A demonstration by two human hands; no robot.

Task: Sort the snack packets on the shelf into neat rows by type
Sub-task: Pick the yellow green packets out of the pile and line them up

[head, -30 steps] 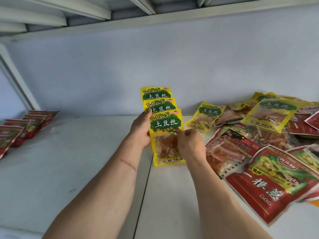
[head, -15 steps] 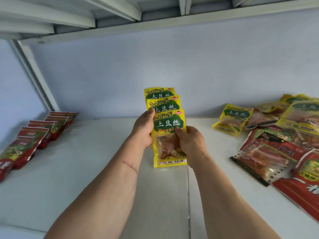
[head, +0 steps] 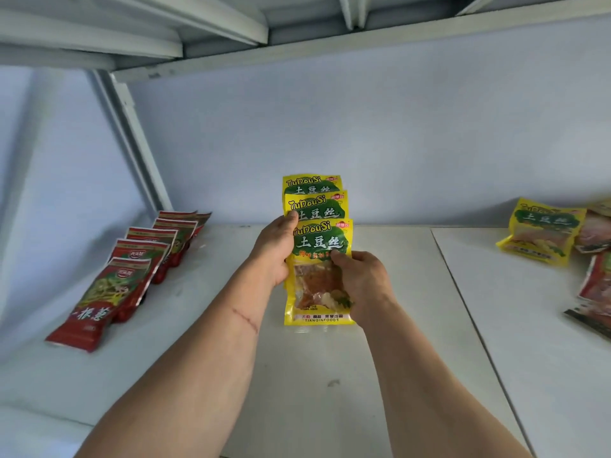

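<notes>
Three yellow TuDouSi packets with green labels are fanned upright one behind another over the middle of the white shelf. My left hand grips their left edge, thumb across the front. My right hand pinches the right side of the front packet. A row of red packets lies overlapping along the shelf's left side. A loose yellow packet of the same kind lies at the right, beside a pile of mixed packets cut off by the frame edge.
The shelf's back wall is pale blue. A slanted metal brace runs down at the left behind the red row. A seam divides the shelf boards right of my hands. Another shelf's underside hangs overhead.
The view has swung left: the mixed pile slid toward the right edge and the red row came further into view. Both hands keep holding the fanned yellow packets.
</notes>
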